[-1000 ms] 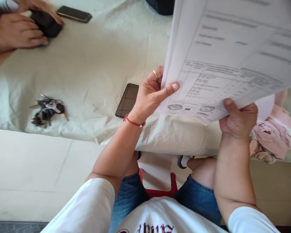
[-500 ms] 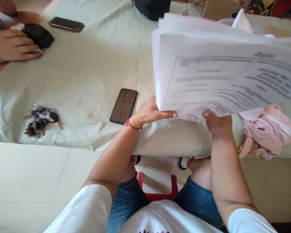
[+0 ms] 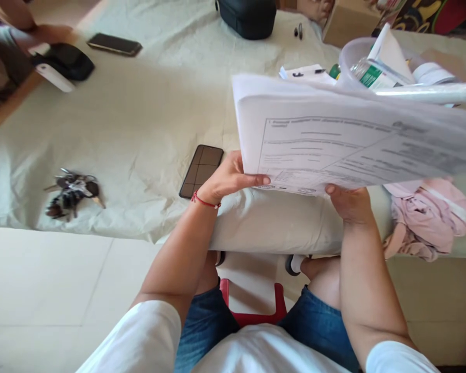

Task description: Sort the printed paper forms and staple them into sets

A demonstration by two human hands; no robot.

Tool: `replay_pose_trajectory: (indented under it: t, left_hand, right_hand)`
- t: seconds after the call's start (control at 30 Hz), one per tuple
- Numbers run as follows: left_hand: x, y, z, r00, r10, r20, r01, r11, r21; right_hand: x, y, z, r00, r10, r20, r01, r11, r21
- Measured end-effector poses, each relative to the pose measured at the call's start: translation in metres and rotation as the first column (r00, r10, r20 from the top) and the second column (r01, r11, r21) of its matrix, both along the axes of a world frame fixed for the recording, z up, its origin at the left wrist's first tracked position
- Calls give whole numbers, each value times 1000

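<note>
A stack of printed paper sheets is held flat and low over the cloth-covered table. My left hand grips its near left corner, thumb on top. My right hand holds the near edge from below, thumb tip showing at the edge. A dark phone lies on the cloth just left of my left hand. Part of the table behind the sheets is hidden.
A bunch of keys lies near the table's front left. Far left are a second phone, a black pouch and another person's arm. A black case, a clear tub with a bottle, and pink cloth sit to the right.
The sheets have tipped down from upright to nearly flat, and both my hands lowered with them. The other person's hands have drawn back from the black pouch.
</note>
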State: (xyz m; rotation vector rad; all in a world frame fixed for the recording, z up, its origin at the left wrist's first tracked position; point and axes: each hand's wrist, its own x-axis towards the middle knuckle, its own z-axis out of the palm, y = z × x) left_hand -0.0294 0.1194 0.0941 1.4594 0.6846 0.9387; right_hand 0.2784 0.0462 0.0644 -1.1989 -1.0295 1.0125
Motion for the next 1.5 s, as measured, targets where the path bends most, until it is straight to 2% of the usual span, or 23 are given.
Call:
replay_pose_trajectory:
  t: [0.13, 0.3, 0.47, 0.67, 0.77, 0.83, 0.93, 1.03, 1.13, 1.2, 1.27, 1.33, 1.37, 1.43, 1.5]
  left_hand:
    - [1, -3, -3, 988, -102, -119, 108, 993, 47]
    - [4, -7, -5, 1000, -10, 26, 11, 999, -43]
    - [7, -5, -10, 1000, -26, -16, 26, 999, -33]
    - [8, -1, -15, 994, -77, -79, 78, 997, 10]
    - [9, -1, -14, 996, -23, -83, 26, 999, 33]
    - [9, -4, -11, 999, -8, -36, 8, 1000, -4]
    - [7, -9, -9, 996, -82, 33, 85, 990, -114]
    - [7, -11, -11, 994, -95, 51, 105, 962, -252]
    - [10, -8, -19, 994, 50, 93, -15, 938, -346]
    - [14, -5, -26, 976, 174, 128, -112, 913, -392]
    - [19, -3, -31, 958, 249, 141, -166, 886, -434]
    - [25, -5, -34, 954, 261, 149, -171, 880, -444]
    - [28, -6, -35, 955, 250, 157, -160, 886, -435]
    - [33, -10, -33, 960, 220, 176, -134, 907, -400]
    - [34, -12, -29, 961, 196, 195, -121, 932, -340]
  right_hand:
    - [-6, 9, 0, 997, 75, 32, -77, 996, 50]
    - [-7, 15, -6, 998, 55, -28, -54, 998, 31]
    - [-15, 14, -5, 993, 110, -33, -110, 994, -8]
    - [-12, 12, -8, 986, 118, 114, -122, 992, 21]
    - [-9, 9, -9, 974, 131, 184, -141, 989, 39]
    - [-7, 7, -7, 970, 138, 198, -151, 987, 52]
    - [-5, 2, -2, 971, 120, 208, -130, 991, 35]
    - [-2, -5, 2, 971, 120, 207, -118, 993, -24]
    - [2, -12, 3, 967, 185, 173, -157, 974, -161]
    - [4, -17, 1, 954, 263, 146, -212, 932, -292]
    - [6, -20, 0, 926, 361, 114, -285, 864, -416]
    - [9, -22, -2, 909, 408, 85, -320, 814, -485]
    - [11, -22, -2, 913, 400, 76, -314, 812, -493]
    - [12, -21, -3, 938, 336, 81, -266, 851, -452]
    - [10, -19, -3, 961, 248, 124, -192, 918, -347]
